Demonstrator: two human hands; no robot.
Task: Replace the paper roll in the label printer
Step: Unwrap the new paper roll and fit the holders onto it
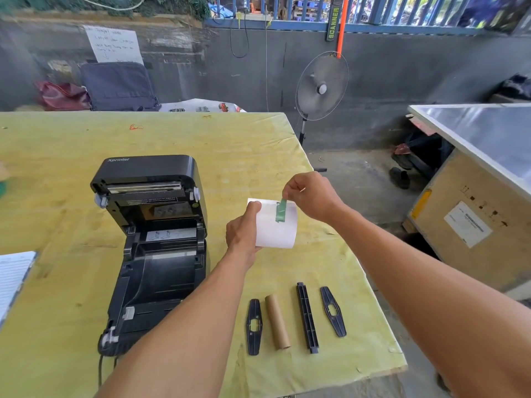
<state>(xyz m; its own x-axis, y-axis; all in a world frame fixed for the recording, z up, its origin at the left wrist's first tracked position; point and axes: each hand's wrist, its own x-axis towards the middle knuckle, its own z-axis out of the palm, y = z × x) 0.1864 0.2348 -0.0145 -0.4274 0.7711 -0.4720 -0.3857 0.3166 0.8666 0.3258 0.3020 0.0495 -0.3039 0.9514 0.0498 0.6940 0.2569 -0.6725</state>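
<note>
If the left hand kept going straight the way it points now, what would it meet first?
Beyond the roll that the left hand already holds, probably bare table. The way looks free to the far edge, though depth is unclear.

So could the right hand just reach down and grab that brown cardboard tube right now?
Probably not at once: the right hand is pinching the green tape on the new paper roll. Otherwise the way looks free; the cardboard tube lies uncovered on the table.
</note>
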